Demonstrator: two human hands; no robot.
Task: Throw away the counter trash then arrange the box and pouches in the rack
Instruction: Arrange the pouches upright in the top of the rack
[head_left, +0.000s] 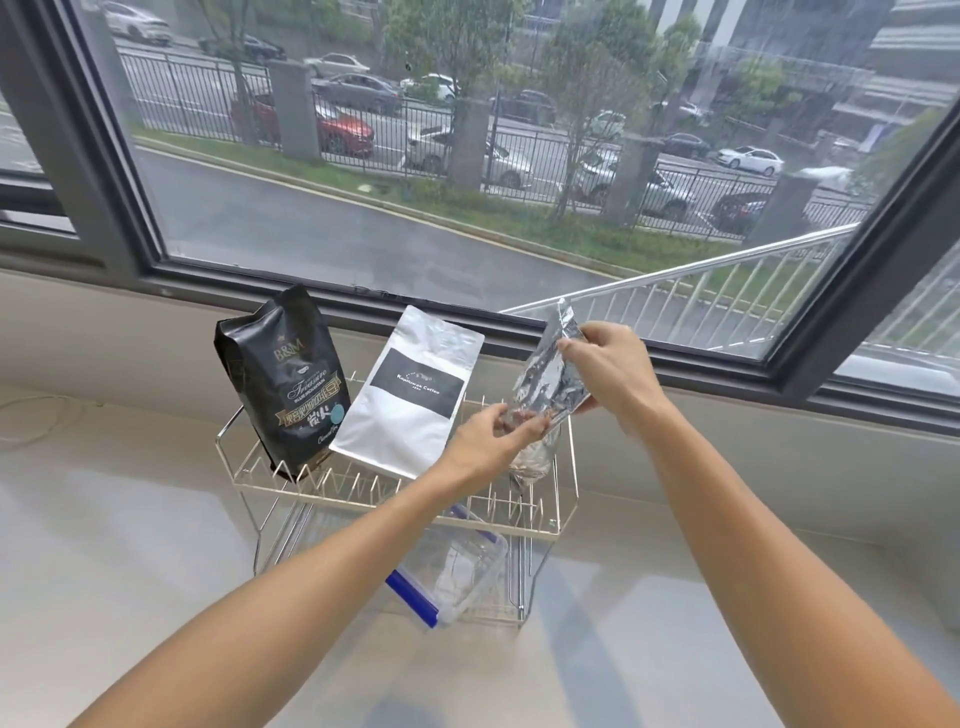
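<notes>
A two-tier wire rack stands on the pale counter below the window. On its top tier a black coffee pouch stands at the left and a white pouch with a black label leans beside it. At the rack's right end a silver foil pouch is upright, its bottom among the wires. My right hand pinches its upper part and my left hand grips its lower part. A clear plastic box with a blue-edged lid lies tilted on the lower tier.
The window frame and sill run right behind the rack. A thin cord lies on the counter at the far left. The pale counter spreads to both sides of the rack and in front of it.
</notes>
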